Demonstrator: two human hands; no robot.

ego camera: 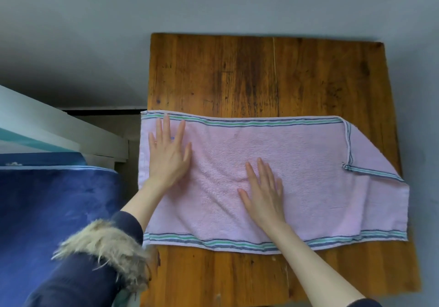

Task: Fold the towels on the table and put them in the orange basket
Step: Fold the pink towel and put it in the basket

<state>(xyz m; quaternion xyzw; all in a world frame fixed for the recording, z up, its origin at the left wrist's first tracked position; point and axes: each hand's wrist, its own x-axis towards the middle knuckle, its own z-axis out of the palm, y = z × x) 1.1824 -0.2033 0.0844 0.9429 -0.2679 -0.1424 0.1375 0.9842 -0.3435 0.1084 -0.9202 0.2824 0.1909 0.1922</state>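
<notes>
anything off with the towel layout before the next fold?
Yes. The pink towel lies flat on the wooden table, but its far right corner is flipped back onto itself, so that end is not square. Both hands, left hand and right hand, press flat elsewhere.

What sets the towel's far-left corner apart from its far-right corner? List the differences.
The far-left corner lies flat and square, while the far-right corner is turned over into a diagonal flap, its striped hem running across the pink towel. The left hand rests flat beside the far-left corner; no hand is near the far-right one. Both show the same blue-green stripes.
</notes>
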